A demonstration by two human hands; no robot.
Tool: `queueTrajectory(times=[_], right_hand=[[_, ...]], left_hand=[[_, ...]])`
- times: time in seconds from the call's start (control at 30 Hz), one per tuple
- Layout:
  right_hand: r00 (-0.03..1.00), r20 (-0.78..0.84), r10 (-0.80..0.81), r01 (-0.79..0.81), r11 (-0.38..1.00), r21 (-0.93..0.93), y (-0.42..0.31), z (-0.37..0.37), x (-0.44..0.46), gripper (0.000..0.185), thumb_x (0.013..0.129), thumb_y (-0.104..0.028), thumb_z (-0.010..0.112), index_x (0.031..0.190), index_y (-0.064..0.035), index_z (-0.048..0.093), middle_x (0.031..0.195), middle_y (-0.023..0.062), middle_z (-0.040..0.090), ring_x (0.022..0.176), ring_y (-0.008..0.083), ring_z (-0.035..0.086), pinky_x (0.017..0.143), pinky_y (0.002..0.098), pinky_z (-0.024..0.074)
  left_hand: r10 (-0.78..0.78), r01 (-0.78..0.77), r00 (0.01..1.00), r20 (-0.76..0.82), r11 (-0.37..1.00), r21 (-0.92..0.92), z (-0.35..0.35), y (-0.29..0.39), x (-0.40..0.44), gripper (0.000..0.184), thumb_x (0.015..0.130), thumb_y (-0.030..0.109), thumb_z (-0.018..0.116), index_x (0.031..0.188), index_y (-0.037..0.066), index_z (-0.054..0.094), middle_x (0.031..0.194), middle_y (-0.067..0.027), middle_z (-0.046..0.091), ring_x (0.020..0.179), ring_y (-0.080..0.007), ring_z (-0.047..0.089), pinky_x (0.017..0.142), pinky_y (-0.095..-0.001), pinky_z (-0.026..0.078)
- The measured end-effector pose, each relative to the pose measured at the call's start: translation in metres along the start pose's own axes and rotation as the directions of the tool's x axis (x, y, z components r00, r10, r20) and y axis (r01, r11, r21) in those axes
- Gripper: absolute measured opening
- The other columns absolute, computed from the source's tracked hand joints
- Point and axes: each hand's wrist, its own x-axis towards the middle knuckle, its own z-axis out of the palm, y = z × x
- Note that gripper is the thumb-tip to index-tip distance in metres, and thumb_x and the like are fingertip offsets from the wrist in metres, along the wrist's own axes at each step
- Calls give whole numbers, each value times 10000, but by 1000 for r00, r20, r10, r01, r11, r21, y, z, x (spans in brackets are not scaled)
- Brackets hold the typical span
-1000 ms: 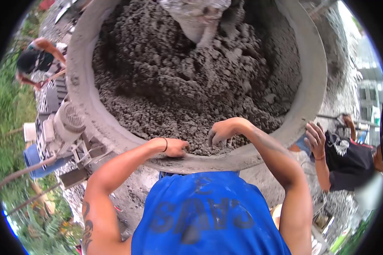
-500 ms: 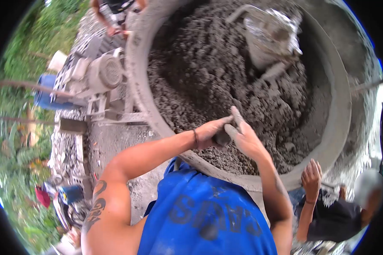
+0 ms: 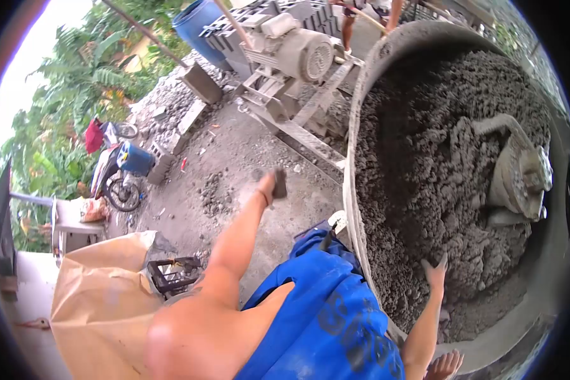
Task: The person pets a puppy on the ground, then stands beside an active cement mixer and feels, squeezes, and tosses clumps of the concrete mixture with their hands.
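Note:
My left hand [image 3: 269, 186] is stretched out to the left over the ground, away from the drum. Its fingers are closed around a dark grey lump of concrete mix [image 3: 280, 183], partly hidden by the hand. My right hand [image 3: 434, 272] is over the near side of the mixer drum [image 3: 356, 190], close to the wet concrete mix [image 3: 418, 190]. Its grey-smeared fingers are apart and hold nothing I can see. A mixing arm with a crusted hub [image 3: 519, 171] stands in the mix.
A motor [image 3: 313, 57] on a metal frame [image 3: 310, 130] adjoins the drum. Concrete blocks [image 3: 234, 47], a blue barrel [image 3: 199, 28] and a motorcycle [image 3: 117, 180] stand beyond. A brown sheet [image 3: 107, 304] lies lower left. Another person's hand [image 3: 446, 364] is near the drum's lower rim.
My hands, together over the mix before with a dark lump between them, have parted. The left swung out leftward with the lump; the right stays over the drum. The view turned left.

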Motion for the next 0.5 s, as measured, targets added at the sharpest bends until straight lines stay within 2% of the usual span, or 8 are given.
queueTrajectory(times=[0.07, 0.2, 0.23, 0.3, 0.33, 0.37, 0.43, 0.5], right_hand=[[992, 103, 67, -72, 997, 39, -20, -8, -8, 1045, 719, -292, 780, 1501, -10, 147, 1415, 302, 400, 1293, 423, 425, 1066, 439, 358], [962, 143, 232, -248, 963, 107, -64, -31, -23, 989, 741, -304, 762, 1486, 0, 187, 1404, 300, 421, 1298, 416, 430, 1058, 428, 362], [963, 143, 228, -243, 965, 100, -58, -29, -17, 989, 741, -304, 762, 1486, 0, 187, 1404, 300, 421, 1298, 416, 430, 1058, 428, 362], [972, 35, 231, -234, 967, 101, -35, -20, -3, 945, 756, -314, 752, 1471, 7, 225, 1384, 296, 445, 1285, 412, 446, 1052, 422, 367], [981, -37, 192, -187, 977, 98, -29, -20, -1, 909, 763, -307, 748, 1455, 18, 258, 1382, 294, 447, 1273, 420, 454, 1049, 428, 369], [981, -150, 122, -96, 981, 169, -15, -14, 2, 894, 758, -298, 755, 1442, 27, 280, 1392, 292, 434, 1281, 418, 437, 1062, 431, 356], [924, -382, 15, -7, 1000, 22, -32, -25, -3, 882, 759, -294, 760, 1433, 35, 296, 1411, 293, 410, 1311, 408, 397, 1088, 430, 326], [942, -333, -41, 56, 998, 34, -42, -34, 1, 877, 775, -260, 751, 1441, 46, 269, 1432, 274, 384, 1328, 404, 354, 1117, 438, 291]], left_hand=[[-458, 461, 807, 372, 883, 89, -64, -74, 9, 224, 908, 349, 537, 799, 167, 608, 685, 8, 580, 572, -148, 548, 526, -329, 471], [-692, 663, 626, 361, 715, 221, -96, -56, -72, 160, 887, 285, 553, 801, 165, 615, 675, 5, 578, 597, -161, 561, 519, -297, 455], [-577, 675, 569, 586, 735, 68, -150, -58, -41, 141, 882, 273, 553, 830, 165, 628, 704, -12, 608, 629, -172, 586, 520, -302, 456], [126, -83, 986, 111, 939, -333, -211, 13, -17, 280, 932, 328, 495, 1062, 96, 581, 885, -26, 619, 737, -157, 596, 630, -341, 460], [381, -473, 881, -279, 723, -504, -224, 79, -26, 430, 954, 384, 475, 1262, 93, 546, 1075, -36, 640, 886, -165, 619, 804, -365, 509], [793, -317, 478, 378, 557, -767, -257, 143, -47, 680, 903, 530, 517, 1396, 74, 418, 1285, -53, 547, 1187, -237, 495, 1038, -421, 384], [740, -758, 501, -449, 625, 185, -305, 249, -51, 746, 816, 476, 635, 1387, 49, 416, 1218, -121, 580, 997, -325, 560, 881, -486, 449], [660, -387, 410, -630, 751, 535, -323, 326, -47, 697, 817, 414, 656, 1369, 43, 445, 1109, -142, 624, 861, -326, 614, 734, -480, 483]])
